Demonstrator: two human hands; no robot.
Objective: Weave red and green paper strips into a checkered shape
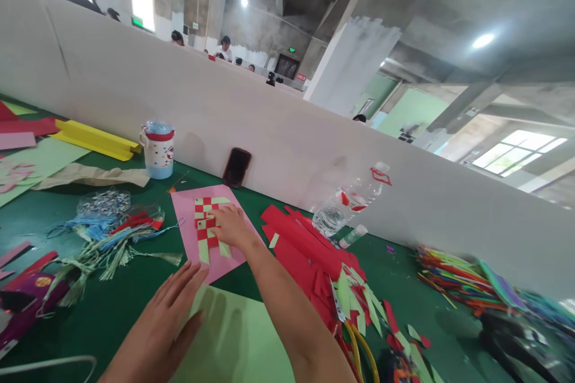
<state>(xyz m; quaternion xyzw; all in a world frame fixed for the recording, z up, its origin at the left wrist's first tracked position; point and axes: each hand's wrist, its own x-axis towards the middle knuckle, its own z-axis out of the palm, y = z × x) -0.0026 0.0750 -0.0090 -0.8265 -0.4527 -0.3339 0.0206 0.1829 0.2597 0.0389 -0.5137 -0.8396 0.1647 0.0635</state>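
My right hand reaches forward over a pink sheet. Its fingers are bent onto the right side of a red and light green woven paper piece, closed at its edge; the palm hides part of the weave. Loose light green strip ends hang from the piece towards me. Nearer to me, my left hand is open and holds nothing, its fingers stretched out and thumb apart. It hovers by the left edge of a light green sheet, close to the pink sheet's lower corner.
Red paper, scissors, paper scraps, a glue stick and a clear bottle lie to the right. Tassels, a cup and yellow folded paper are left. A phone leans on the white partition.
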